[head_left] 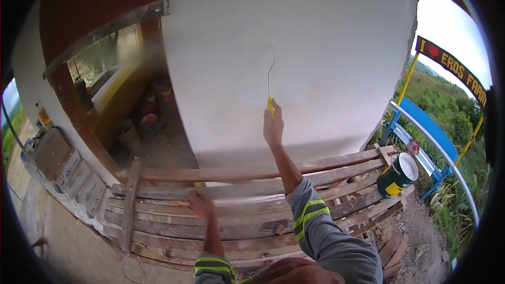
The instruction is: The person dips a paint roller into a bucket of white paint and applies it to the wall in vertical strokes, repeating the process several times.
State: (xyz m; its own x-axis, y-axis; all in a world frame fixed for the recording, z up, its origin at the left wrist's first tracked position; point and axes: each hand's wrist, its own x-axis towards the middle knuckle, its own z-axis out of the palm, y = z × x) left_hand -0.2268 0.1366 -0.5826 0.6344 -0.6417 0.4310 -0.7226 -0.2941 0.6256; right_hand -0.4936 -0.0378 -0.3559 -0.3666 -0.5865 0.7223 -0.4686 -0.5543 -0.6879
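Right hand (273, 126) fist wrapped round yellow-handled roller (270, 87), thin bent wire against white wall (315, 31); left hand (201, 205) flat, fingers spread on planks (252, 189).

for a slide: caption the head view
Right hand holds a yellow-handled paint roller against a white wall; left hand rests on wooden planks.

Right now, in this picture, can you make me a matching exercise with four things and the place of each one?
Things:
1. right hand
2. left hand
3. paint bucket
4. sign

Places:
a. resting on a wooden plank
b. at the right end of the planks
c. closed around the yellow roller handle, by the white wall
d. high on yellow poles, far right

Pairs: 1-c; 2-a; 3-b; 4-d
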